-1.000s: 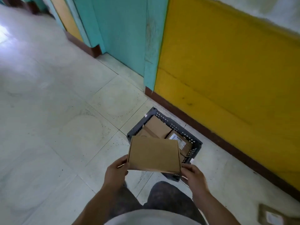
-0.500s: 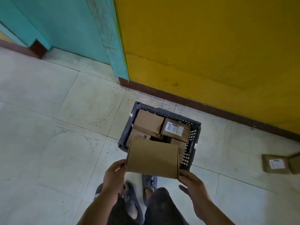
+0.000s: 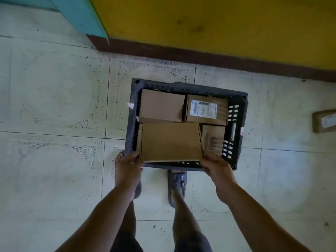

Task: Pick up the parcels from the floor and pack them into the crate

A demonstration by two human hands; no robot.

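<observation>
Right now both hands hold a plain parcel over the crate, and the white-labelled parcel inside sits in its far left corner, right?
No: the head view shows the white-labelled parcel in the far right corner of the crate. The left hand and right hand do hold the plain parcel over it.

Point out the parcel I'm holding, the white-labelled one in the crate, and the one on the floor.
Held plain brown cardboard parcel (image 3: pixel 171 141), head view, top face centre.
Brown cardboard parcel with white label (image 3: pixel 207 110), head view, its label.
Brown cardboard parcel at far right (image 3: pixel 322 122), head view, top face.
</observation>
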